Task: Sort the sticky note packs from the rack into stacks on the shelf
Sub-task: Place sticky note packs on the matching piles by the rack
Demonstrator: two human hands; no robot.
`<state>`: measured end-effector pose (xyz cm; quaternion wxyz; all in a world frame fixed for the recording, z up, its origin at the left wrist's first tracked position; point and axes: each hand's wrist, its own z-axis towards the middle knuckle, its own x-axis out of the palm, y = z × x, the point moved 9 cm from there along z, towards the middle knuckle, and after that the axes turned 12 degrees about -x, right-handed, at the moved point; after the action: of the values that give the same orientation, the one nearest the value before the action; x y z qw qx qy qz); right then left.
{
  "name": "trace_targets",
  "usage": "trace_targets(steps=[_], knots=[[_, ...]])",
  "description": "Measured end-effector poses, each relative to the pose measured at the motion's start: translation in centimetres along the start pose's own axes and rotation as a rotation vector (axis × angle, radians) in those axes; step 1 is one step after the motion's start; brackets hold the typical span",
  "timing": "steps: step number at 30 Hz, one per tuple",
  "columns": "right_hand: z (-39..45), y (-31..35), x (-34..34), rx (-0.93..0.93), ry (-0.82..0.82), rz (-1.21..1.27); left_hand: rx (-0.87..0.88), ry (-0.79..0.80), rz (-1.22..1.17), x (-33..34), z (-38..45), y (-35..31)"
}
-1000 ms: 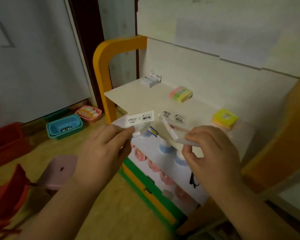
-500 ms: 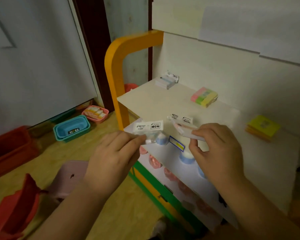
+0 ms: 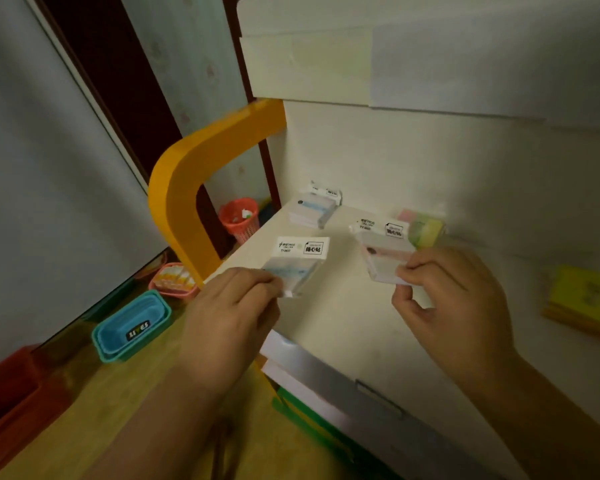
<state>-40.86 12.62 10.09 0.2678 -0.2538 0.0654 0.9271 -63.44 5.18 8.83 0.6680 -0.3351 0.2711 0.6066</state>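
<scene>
Two packs are in the air above the shelf. The blue-tinted pack is pinched at its lower corner by the left hand, its white header card upright. The pink-tinted pack is pinched at its lower edge by the right hand, fingers curled round it.

On the shelf there are already piles: a blue stack at the back left corner, a pastel striped block just behind the pink pack, and a yellow stack well apart to the right.

As I judge it, each pack wants its matching pile. The blue one should travel back and down squarely onto the blue stack, header cards on the same side, and be let go only once it lies flat. I see no pink pile, so the pink pack probably needs a bare spot of its own, clear of the striped block that sits close behind it.

The orange frame curves up at the shelf's left edge, close to the left hand's path back. Beyond it, on the floor, stand a red mesh basket, a blue tub and a pink tray.
</scene>
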Motion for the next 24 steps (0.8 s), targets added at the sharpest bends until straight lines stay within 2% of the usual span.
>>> trace_targets(steps=[4,9,14,19,24], knots=[[-0.7,-1.6,0.6,0.03,0.032,-0.07,0.019,0.036,-0.003,3.3,2.9,1.0],[-2.1,-2.4,1.0,0.052,0.107,-0.136,-0.053,0.061,-0.013,8.1,7.4,3.2],[-1.7,-2.3,-0.7,0.094,0.13,-0.229,-0.049,0.085,-0.105,13.1,12.7,5.2],[-1.9,-2.7,-1.2,0.152,0.165,-0.336,-0.054,0.211,-0.147,19.0,15.6,7.5],[-1.7,-2.6,-0.4,0.185,0.176,-0.356,-0.003,0.286,-0.116,20.5,15.3,7.7]])
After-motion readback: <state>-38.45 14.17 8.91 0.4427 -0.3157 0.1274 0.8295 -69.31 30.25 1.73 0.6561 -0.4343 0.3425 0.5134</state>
